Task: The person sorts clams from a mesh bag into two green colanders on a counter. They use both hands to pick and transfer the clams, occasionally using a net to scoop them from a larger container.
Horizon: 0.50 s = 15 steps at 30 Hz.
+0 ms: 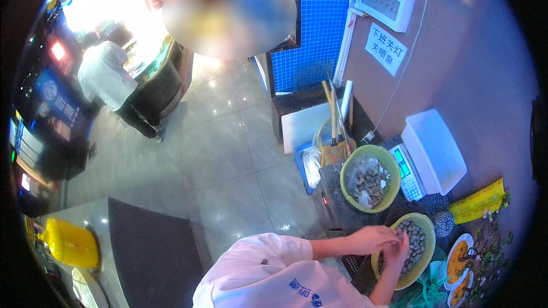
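A yellow-green plastic basket (417, 280) holds many small greyish shellfish (414, 239), perhaps snails or clams. My left hand (373, 238) and my right hand (396, 251) meet over its left part, fingertips close together. Whether a small shell is pinched between them is too small to tell. Just above stands a second yellow-green basket (346, 192), containing larger brownish shellfish (372, 182) and crumpled clear plastic (364, 164). Beside that basket is a digital scale (412, 184) with a lit green display. A white plastic tub (434, 152) rests on the scale.
Striped cord balls (444, 223), a yellow printed strip (478, 201), food-picture cutouts (459, 261) and a flowering plant (486, 256) stand along the wall. Wooden-handled nets (332, 111) lean behind the baskets. A person in white (107, 75) bends over a lit counter. A blurred patch hides the top.
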{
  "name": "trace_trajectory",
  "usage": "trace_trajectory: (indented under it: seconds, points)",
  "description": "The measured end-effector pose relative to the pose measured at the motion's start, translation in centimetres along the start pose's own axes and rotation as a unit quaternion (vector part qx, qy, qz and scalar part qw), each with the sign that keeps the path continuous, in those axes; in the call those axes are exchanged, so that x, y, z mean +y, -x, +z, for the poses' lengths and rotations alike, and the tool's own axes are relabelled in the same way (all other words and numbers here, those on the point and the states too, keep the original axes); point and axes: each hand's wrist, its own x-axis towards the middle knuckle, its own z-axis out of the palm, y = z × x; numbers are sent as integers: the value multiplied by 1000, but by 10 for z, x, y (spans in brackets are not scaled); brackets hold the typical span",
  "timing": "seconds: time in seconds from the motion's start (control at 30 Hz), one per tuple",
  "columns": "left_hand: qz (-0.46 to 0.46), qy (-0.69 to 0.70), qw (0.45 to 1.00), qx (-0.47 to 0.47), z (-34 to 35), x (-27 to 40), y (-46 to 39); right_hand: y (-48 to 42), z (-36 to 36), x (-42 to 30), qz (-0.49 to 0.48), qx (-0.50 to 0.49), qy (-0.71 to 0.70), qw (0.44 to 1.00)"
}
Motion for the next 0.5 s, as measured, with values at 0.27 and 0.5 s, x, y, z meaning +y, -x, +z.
trace_trajectory:
  seconds: [0.27, 0.5]
  points:
    - [-406, -76, 911, 7, -96, -53, 155, -150, 91, 66, 37, -16, 267, 963]
    - [-458, -42, 887, 34, -78, -69, 221, -72, 70, 47, -138, 37, 318, 937]
